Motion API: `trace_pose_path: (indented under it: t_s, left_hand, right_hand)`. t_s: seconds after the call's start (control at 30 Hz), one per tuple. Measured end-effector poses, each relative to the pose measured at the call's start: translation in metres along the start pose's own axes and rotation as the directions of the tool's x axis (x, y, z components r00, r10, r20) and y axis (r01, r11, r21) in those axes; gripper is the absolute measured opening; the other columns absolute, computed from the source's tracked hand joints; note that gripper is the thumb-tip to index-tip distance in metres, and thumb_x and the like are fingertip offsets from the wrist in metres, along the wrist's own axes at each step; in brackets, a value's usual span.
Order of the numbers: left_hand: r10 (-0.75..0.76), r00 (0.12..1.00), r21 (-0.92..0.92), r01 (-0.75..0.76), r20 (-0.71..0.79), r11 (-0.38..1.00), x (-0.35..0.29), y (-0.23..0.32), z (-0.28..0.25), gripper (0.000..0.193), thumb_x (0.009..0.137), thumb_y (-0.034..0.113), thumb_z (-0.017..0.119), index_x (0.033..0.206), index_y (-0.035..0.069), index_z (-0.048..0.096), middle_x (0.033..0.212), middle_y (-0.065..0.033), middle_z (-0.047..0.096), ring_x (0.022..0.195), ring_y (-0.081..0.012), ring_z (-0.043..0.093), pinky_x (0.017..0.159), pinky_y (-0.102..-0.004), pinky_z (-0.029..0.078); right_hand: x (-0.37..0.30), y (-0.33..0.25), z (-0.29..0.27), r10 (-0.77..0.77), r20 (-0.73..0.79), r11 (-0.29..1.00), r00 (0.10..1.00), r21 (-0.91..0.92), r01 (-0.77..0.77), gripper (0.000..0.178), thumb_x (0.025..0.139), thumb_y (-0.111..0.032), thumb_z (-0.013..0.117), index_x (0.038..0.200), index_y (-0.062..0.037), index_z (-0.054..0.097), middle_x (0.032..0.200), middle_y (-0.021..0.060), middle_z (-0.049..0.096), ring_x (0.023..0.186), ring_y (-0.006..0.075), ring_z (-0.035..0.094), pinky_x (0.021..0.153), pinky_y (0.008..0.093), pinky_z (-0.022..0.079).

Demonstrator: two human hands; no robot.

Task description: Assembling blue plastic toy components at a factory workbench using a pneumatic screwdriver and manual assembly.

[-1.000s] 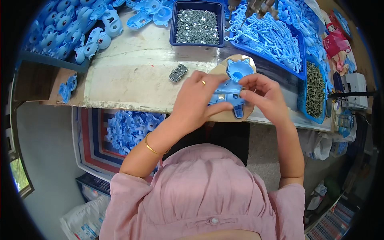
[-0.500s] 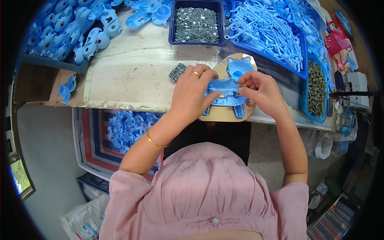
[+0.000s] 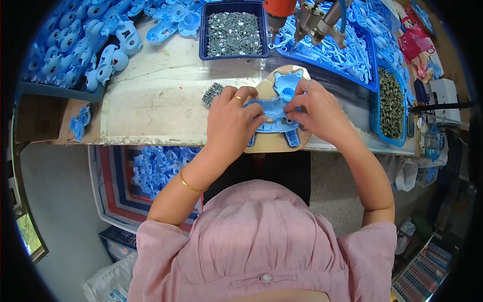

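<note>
blue print is borne by the white sack point(image 3: 111, 277) at the lower left, partly cut off from view. the blue plastic shell point(image 3: 274, 106) is laid hollow side up on the tan board point(image 3: 264, 145), whose lower end is set at the front edge of the desk point(image 3: 151, 100). a broad open stretch of the desk is found to the left of the left grip point(image 3: 231, 123); on the right, room is narrowed by the blue basket point(image 3: 375, 118) of small drab parts point(image 3: 391, 105). beyond the shell, space is bounded by the dark blue tray point(image 3: 234, 57) of metal pieces point(image 3: 234, 32) and overhung by the orange-bodied tool point(image 3: 279, 7). the left grip is bent over the shell's left side, thumb and forefinger held close together; whether the shell is pinched cannot be told. the right grip point(image 3: 321, 113) is curled at the shell's right side, thumb drawn near the fingertips; whether a small part is held between them cannot be told. both forearms are angled inward, the left wrist being ringed by a gold bangle point(image 3: 191, 182).
</note>
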State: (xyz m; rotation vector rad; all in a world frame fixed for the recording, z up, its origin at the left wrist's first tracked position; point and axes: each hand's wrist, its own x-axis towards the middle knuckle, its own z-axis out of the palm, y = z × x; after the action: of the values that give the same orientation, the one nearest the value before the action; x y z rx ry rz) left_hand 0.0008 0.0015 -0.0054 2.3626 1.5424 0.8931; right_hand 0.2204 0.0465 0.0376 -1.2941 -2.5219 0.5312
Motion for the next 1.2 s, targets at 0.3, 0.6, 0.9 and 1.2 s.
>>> trace_pose_path:
  t_s: [0.3,0.6,0.9,1.2]
  left_hand:
    - [-0.028,0.998,0.035,0.030,-0.052,0.999,-0.006,0.002,0.005,0.012,0.073,0.022,0.079,0.075,0.012,0.072,0.112,0.0026,0.065,0.098,-0.0222,0.055,0.082,-0.0369,0.044]
    - [-0.020,0.998,0.055,0.023,-0.057,0.998,-0.004,0.006,0.004,0.012,0.074,0.019,0.079,0.076,0.010,0.072,0.112,-0.0003,0.065,0.098,-0.0246,0.056,0.082,-0.0382,0.046]
    - [-0.033,0.999,0.056,0.033,-0.013,0.998,-0.001,0.005,0.001,0.013,0.073,0.019,0.079,0.077,0.009,0.073,0.112,-0.0022,0.065,0.100,-0.0257,0.056,0.083,-0.0394,0.045]
    - [-0.049,0.998,0.031,0.050,-0.043,0.998,0.033,-0.028,-0.026,0.016,0.082,0.022,0.074,0.092,0.010,0.070,0.087,-0.0060,0.067,0.087,-0.0282,0.061,0.072,-0.0406,0.051]
  right_hand:
    - [0.001,0.004,0.000,0.128,0.146,0.992,0.981,-0.002,-0.129,0.016,0.074,-0.015,0.080,0.090,-0.0137,0.081,0.082,0.0065,0.062,0.092,0.0257,0.060,0.077,0.0397,0.050]
    - [-0.003,-0.015,0.014,0.157,0.047,0.911,0.987,-0.393,-0.126,0.008,0.079,-0.020,0.075,0.082,-0.0124,0.075,0.079,0.0079,0.067,0.081,0.0296,0.065,0.070,0.0429,0.052]
    - [0.016,-0.028,-0.010,0.113,0.033,0.984,0.993,-0.145,-0.107,0.018,0.083,-0.017,0.075,0.099,-0.0092,0.074,0.095,0.0107,0.073,0.085,0.0285,0.070,0.069,0.0425,0.053]
    - [0.153,-0.059,-0.046,-0.280,-0.848,0.959,0.451,-0.225,0.173,0.055,0.090,-0.011,0.069,0.138,0.0029,0.044,0.118,0.0205,0.056,0.107,0.0294,0.057,0.087,0.0378,0.047]
